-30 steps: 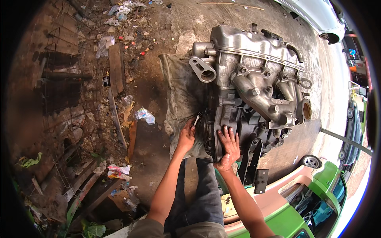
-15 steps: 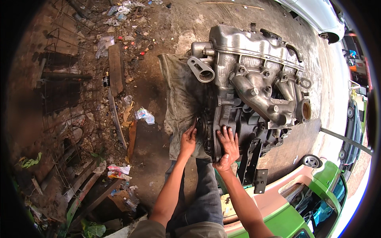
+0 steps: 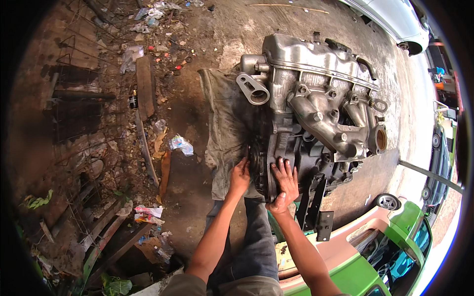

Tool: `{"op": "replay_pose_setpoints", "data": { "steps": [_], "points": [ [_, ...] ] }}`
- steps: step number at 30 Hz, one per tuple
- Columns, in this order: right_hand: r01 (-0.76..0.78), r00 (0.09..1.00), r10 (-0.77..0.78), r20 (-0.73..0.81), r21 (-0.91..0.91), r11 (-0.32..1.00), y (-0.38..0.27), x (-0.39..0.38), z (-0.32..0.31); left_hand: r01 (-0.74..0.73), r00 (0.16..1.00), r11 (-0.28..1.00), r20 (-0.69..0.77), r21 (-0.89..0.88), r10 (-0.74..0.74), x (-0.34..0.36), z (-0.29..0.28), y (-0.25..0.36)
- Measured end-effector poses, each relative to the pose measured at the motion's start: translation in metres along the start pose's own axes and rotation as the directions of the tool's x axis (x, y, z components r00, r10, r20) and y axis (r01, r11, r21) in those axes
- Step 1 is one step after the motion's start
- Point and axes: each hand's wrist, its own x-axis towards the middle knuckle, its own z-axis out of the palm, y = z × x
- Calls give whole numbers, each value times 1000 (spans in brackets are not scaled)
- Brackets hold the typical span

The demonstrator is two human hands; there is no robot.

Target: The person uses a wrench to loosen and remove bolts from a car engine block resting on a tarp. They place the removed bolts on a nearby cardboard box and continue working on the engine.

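A large car engine (image 3: 316, 89) stands in front of me, with a silvery ribbed top cover and a darker block below. Its cast manifold (image 3: 326, 116) faces me. My right hand (image 3: 285, 186) lies flat on the dark lower block, fingers stretched out. At the engine's left end, by a dark round pulley-like part (image 3: 256, 163), my left hand (image 3: 239, 176) is closed with its fingers pinched together. What they grip, if anything, is too dark and small to name. A metal bracket (image 3: 253, 90) with a slot and a round hole juts out above that end.
A grimy cloth (image 3: 219, 123) lies under and beside the engine's left end. Wood planks (image 3: 144, 86), plastic scraps (image 3: 181, 145) and rubble cover the ground at left. A black bracket (image 3: 312, 204) sticks out near my right forearm. A green and pink vehicle (image 3: 355, 256) stands at lower right.
My left hand has shifted slightly right, and its fingers have turned in closer to the engine's end. My right hand stays flat on the block.
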Motion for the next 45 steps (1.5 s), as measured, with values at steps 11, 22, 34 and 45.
{"op": "replay_pose_setpoints", "data": {
  "steps": [11,22,34,45],
  "points": [
    [19,1000,-20,-11,-25,1000,-1,1,0,-57,997,977,68,203,44,2,-40,90],
    [27,999,-27,40,5,1000,5,-1,0,45,976,966,-219,253,12,107,-17,70],
    [26,970,-51,237,110,994,5,2,-20,229,779,973,-597,-14,-192,68,-19,50],
    [72,733,-96,674,63,995,0,81,-83,-197,753,732,-579,-652,-313,-22,18,25]
  ]
}}
